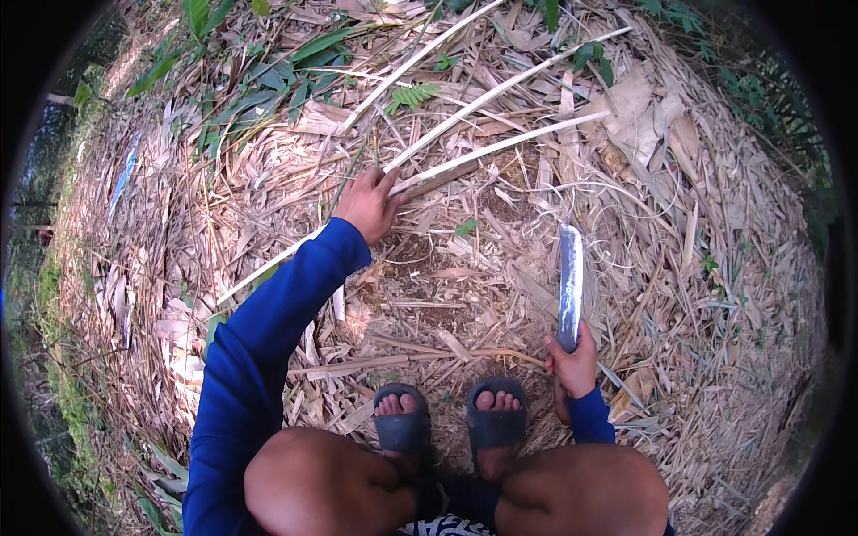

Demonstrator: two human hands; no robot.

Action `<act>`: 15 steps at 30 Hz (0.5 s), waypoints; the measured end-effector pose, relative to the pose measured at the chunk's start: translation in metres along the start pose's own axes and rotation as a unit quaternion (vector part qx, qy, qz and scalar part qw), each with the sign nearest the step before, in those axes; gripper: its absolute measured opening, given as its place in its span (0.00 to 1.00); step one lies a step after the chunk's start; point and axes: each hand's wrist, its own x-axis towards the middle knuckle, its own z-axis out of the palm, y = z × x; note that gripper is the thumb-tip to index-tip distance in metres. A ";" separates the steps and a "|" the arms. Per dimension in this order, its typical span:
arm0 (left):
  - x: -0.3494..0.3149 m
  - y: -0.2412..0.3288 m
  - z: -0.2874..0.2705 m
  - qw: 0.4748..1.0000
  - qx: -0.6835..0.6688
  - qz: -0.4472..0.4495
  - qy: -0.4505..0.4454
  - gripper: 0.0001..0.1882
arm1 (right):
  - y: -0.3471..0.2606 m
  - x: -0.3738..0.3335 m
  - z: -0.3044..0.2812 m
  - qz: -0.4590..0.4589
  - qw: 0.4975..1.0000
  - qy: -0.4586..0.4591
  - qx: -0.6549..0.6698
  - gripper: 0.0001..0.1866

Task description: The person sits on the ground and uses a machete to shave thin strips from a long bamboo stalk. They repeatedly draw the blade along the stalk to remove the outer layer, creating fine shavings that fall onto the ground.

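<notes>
My left hand (pixel 366 207) reaches out over the leaf litter, its fingers closed around pale split bamboo strips (pixel 500 105). From the hand two of them fan out to the far right, and a pale length (pixel 268 265) shows on the near left side of my sleeve. How many strips lie inside the grip is hidden. Beyond the hand, another pale strip (pixel 420 58) lies on the ground. My right hand (pixel 575 364) is wrapped round the handle of a machete (pixel 570 281) beside my right knee. Its broad metal blade points away from me, apart from the strips.
Dry leaves and husks (pixel 715 295) cover the ground. Thin curled shavings (pixel 617 201) lie right of centre. Green leaves (pixel 286 80) grow at the far left. My sandalled feet (pixel 402 424) are planted close in front, with a dry stalk (pixel 375 364) just beyond them.
</notes>
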 end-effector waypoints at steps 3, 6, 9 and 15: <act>0.012 -0.048 0.011 0.987 -0.118 -0.096 0.043 0.12 | 0.007 -0.011 0.005 0.005 0.998 -0.021 -0.066 0.20; 0.040 -0.093 0.004 0.959 -0.182 -0.213 0.035 0.06 | 0.037 -0.004 0.001 -0.127 0.967 -0.054 -0.213 0.21; 0.049 -0.114 0.010 0.948 -0.208 -0.231 -0.071 0.12 | 0.039 -0.008 0.010 -0.137 0.966 -0.081 -0.206 0.25; 0.052 -0.078 0.028 0.939 -0.175 -0.238 -0.174 0.18 | 0.038 -0.013 0.010 -0.049 0.974 -0.044 -0.215 0.29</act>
